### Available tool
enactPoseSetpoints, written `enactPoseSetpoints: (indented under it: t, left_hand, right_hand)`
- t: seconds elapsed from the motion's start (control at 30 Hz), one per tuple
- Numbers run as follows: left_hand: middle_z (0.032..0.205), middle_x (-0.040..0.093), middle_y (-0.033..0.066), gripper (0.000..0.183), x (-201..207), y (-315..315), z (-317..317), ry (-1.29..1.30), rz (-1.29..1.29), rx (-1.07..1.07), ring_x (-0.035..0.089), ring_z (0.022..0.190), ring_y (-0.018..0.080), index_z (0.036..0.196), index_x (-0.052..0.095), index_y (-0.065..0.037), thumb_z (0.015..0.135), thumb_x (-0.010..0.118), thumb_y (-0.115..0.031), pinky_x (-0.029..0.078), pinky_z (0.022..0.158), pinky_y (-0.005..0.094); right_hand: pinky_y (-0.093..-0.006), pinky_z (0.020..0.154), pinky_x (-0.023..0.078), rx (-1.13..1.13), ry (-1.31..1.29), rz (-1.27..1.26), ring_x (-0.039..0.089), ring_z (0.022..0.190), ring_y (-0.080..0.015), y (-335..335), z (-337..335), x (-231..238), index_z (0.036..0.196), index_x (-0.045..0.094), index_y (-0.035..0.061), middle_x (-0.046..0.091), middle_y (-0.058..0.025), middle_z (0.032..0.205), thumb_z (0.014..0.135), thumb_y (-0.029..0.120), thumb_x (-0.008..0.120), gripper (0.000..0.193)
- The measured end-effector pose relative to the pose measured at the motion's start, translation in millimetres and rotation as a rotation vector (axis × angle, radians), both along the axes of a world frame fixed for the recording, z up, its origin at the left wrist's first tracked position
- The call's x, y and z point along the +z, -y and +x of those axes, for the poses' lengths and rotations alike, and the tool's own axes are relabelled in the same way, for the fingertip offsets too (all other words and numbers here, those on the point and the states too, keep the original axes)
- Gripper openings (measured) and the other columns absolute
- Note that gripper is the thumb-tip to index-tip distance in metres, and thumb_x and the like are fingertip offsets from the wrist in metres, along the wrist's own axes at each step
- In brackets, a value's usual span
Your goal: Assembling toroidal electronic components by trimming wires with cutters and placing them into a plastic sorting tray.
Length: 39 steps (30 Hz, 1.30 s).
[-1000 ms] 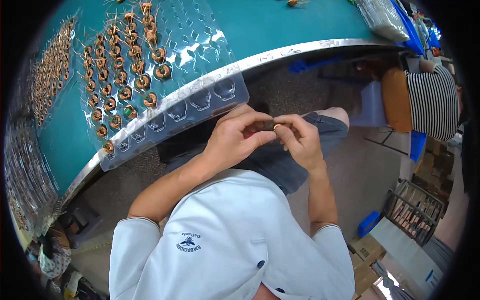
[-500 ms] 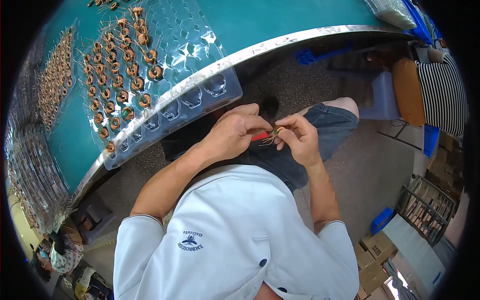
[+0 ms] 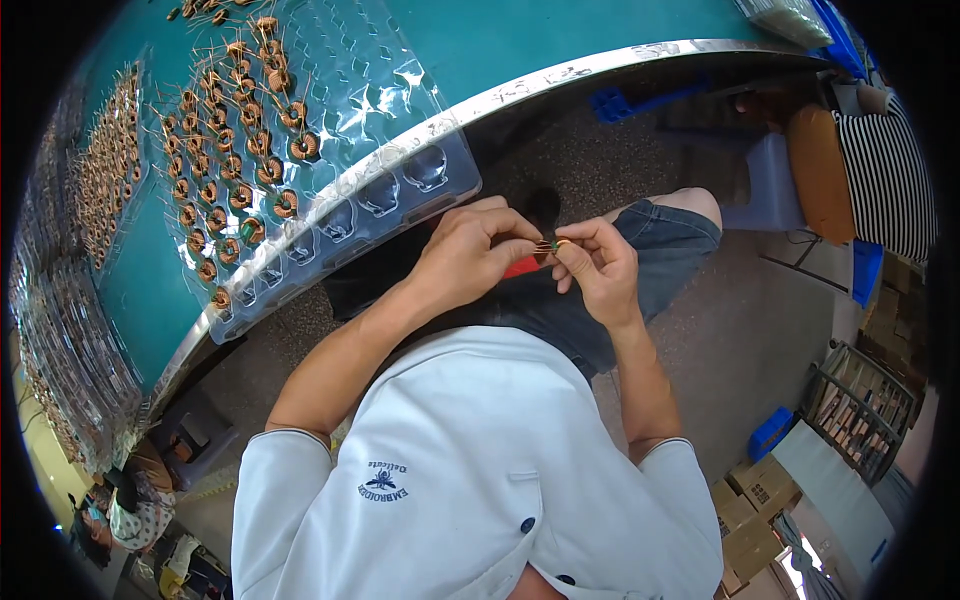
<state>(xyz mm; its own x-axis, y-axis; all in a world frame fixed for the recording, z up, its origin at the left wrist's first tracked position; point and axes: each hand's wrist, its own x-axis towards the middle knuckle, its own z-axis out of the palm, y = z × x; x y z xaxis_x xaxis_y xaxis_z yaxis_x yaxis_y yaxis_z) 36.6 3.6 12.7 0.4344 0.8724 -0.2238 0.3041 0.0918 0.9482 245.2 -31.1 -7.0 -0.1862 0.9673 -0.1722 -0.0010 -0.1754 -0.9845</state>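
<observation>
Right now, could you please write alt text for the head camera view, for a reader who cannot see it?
A person's left hand and right hand pinch a small copper-wound coil together above their lap. To their left, a clear plastic tray part-filled with similar coils overhangs the metal-edged teal table. A person in a striped top sits far right.

Teal desk [image 3: 560, 40], copper-orange coils [image 3: 262, 172] in clear glossy tray [image 3: 400, 120]. White shirt [image 3: 470, 470], blue denim shorts [image 3: 650, 265]. Black-white striped top [image 3: 895, 180] at desk's right end.
</observation>
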Motion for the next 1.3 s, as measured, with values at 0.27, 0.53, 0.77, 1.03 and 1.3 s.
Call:
enactPoseSetpoints:
  t: [0.27,0.53,0.77,1.03,1.3]
  left_hand:
    - [0.097,0.064,0.0109,0.015,-5,7,7,0.029,0.315,0.157,0.063,0.088,0.026,0.09,0.073,-0.004,0.079,0.074,-0.014,0.05,0.075,0.0343]
    - [0.1,0.061,0.0077,0.015,-11,14,6,0.024,0.325,0.147,0.059,0.091,0.0194,0.089,0.073,-0.003,0.08,0.076,-0.015,0.048,0.076,0.0292]
    - [0.095,0.06,0.0068,0.018,-4,17,8,0.139,-0.025,0.21,0.061,0.08,0.0127,0.087,0.073,0.001,0.084,0.073,-0.016,0.05,0.068,0.0249]
    - [0.103,0.061,0.0103,0.019,-11,18,12,0.208,0.059,0.246,0.062,0.083,0.0139,0.088,0.072,0.003,0.083,0.074,-0.015,0.052,0.072,0.0254]
    - [0.112,0.059,0.0113,0.017,-14,22,17,0.21,-0.011,0.25,0.061,0.091,0.0147,0.087,0.072,0.002,0.082,0.074,-0.014,0.051,0.075,0.0256]
  right_hand:
    - [-0.0203,0.055,0.052,-0.068,0.039,0.042,0.063,0.066,-0.0095,1,2,-5,0.114,0.061,-0.0005,0.067,-0.0071,0.084,0.093,0.011,0.064,0.024]
    - [-0.02,0.055,0.052,-0.021,0.121,0.078,0.064,0.064,-0.0089,6,-2,-9,0.109,0.063,-0.0007,0.067,-0.0061,0.082,0.085,0.007,0.073,0.027]
    - [-0.0217,0.057,0.055,-0.028,0.097,0.059,0.065,0.071,-0.0111,8,-7,-7,0.106,0.058,-0.0042,0.066,-0.0088,0.087,0.086,0.002,0.071,0.025]
    - [-0.0224,0.055,0.056,-0.088,-0.104,-0.008,0.066,0.069,-0.0133,11,-14,-9,0.105,0.056,-0.0029,0.066,-0.0109,0.087,0.087,0.004,0.07,0.023]
    - [-0.0232,0.055,0.056,-0.247,-0.345,-0.069,0.066,0.068,-0.0147,8,-7,-15,0.107,0.053,-0.0022,0.066,-0.013,0.088,0.089,0.003,0.068,0.024]
